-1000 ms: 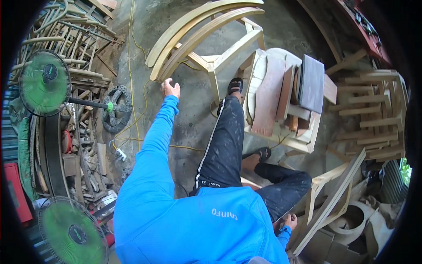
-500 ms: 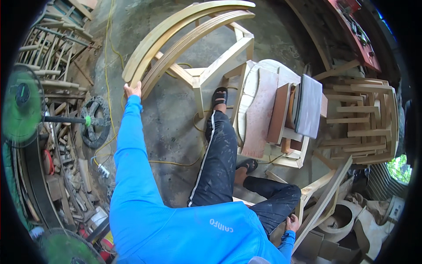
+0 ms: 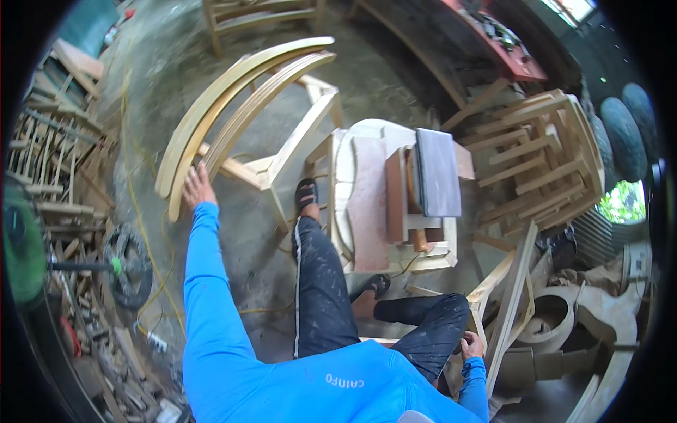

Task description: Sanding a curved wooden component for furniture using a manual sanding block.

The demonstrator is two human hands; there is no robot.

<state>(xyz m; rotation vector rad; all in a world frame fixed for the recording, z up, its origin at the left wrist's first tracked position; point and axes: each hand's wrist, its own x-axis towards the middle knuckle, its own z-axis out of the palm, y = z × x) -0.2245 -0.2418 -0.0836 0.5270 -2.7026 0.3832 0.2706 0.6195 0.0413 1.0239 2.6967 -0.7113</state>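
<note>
My left hand (image 3: 199, 187) reaches far out with its fingers stretched, lying against the near end of a curved wooden strip (image 3: 181, 168). This strip is part of a pair of pale arcs. A second curved rail (image 3: 247, 116) rests on an angular wooden frame (image 3: 300, 144) just right of them. Low on the right, my right hand (image 3: 472, 345) stays beside my knee, next to a slanted wooden frame (image 3: 513, 303). Its fingers are curled, and what they close on, if anything, is hidden.
A pale stand (image 3: 441, 262) before me carries boards and a grey flat pad (image 3: 438, 173). Stacked wooden frames (image 3: 536, 151) stand at the right. Wood scraps (image 3: 92, 338), a green fan (image 3: 21, 240) and a yellow cord (image 3: 130, 190) lie to the left.
My left hand has loosened from the arc's end and lies flatter against it. The outer arcs have separated at their near ends. The view has swung right; my right hand stays by my knee.
</note>
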